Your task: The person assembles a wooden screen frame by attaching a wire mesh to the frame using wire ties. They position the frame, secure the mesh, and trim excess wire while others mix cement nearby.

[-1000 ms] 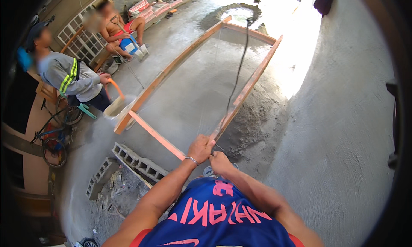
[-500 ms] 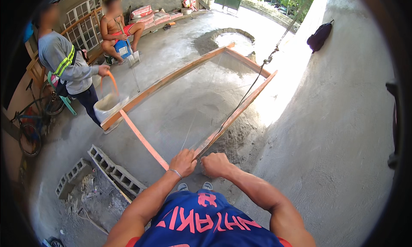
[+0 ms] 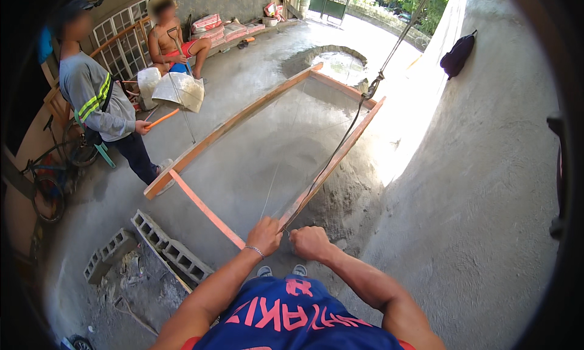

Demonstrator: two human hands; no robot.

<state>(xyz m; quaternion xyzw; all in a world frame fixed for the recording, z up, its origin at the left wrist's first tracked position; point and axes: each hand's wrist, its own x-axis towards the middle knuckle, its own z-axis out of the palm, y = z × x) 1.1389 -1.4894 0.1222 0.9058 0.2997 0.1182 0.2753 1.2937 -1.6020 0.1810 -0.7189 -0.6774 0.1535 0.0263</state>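
Note:
A long wooden frame [image 3: 222, 120] made of planks hangs tilted before me. A dark rope [image 3: 340, 144] runs from a knot above its far end down along the right plank to my hands. My left hand [image 3: 265, 235], a chain bracelet at its wrist, is closed around the near end of that plank. Close beside it, my right hand [image 3: 310, 243] makes a fist at the rope's lower end; its grip is partly hidden. Thin strings cross the frame's inside.
A standing person [image 3: 97, 94] holds an orange strip at the left. Another person [image 3: 176, 45] sits with a shovel behind pale container-like shapes [image 3: 179, 91]. Hollow blocks [image 3: 170, 243] and rubble lie near left. Damp mortar [image 3: 344, 189] spreads beneath the frame; a rough wall rises right.
The pale bucket by the standing person has swung away toward the seated person, whose shovel is now raised. My hands stay closed at the plank's end, shifting only slightly in view.

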